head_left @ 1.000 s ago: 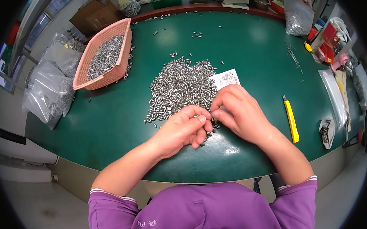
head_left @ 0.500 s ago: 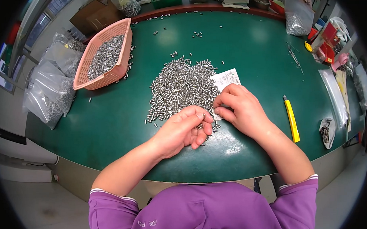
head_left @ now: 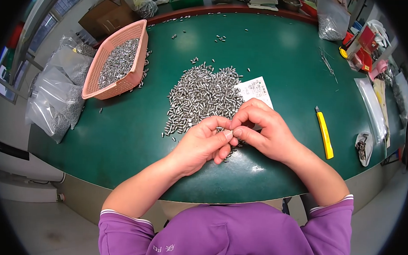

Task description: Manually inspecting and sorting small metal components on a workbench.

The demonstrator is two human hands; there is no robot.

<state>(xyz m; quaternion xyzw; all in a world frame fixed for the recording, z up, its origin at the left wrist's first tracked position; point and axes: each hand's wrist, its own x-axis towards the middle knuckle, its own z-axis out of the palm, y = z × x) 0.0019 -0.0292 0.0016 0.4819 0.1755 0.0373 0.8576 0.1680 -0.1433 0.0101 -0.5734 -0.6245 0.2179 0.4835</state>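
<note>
A: Clock centred on the pile of parts (head_left: pixel 201 93), twelve at the far side. Hands?
B: Left hand (head_left: pixel 196 144) at 6 o'clock, right hand (head_left: pixel 268 131) at 4. Fingertips meet by the pile's near edge.

A: Finger state?
B: Left: thumb and index drawn together, other fingers curled. Right: thumb and index bent in toward the left tips. Meeting point hidden; cannot tell whether either pinches a part.

A: The parts?
B: Small, silvery, heaped on the green table (head_left: pixel 251 186). Strays (head_left: pixel 220 38) lie apart from the heap near 12 o'clock.

A: Surroundings?
B: White card (head_left: pixel 255 88) between 2 and 3, beside the pile, partly covered by the right hand. Yellow knife (head_left: pixel 324 136) between 3 and 4, well apart. Pink basket (head_left: pixel 109 94) near 10, holding similar parts. Clear bags (head_left: pixel 55 100) at 9, just beside the basket.
</note>
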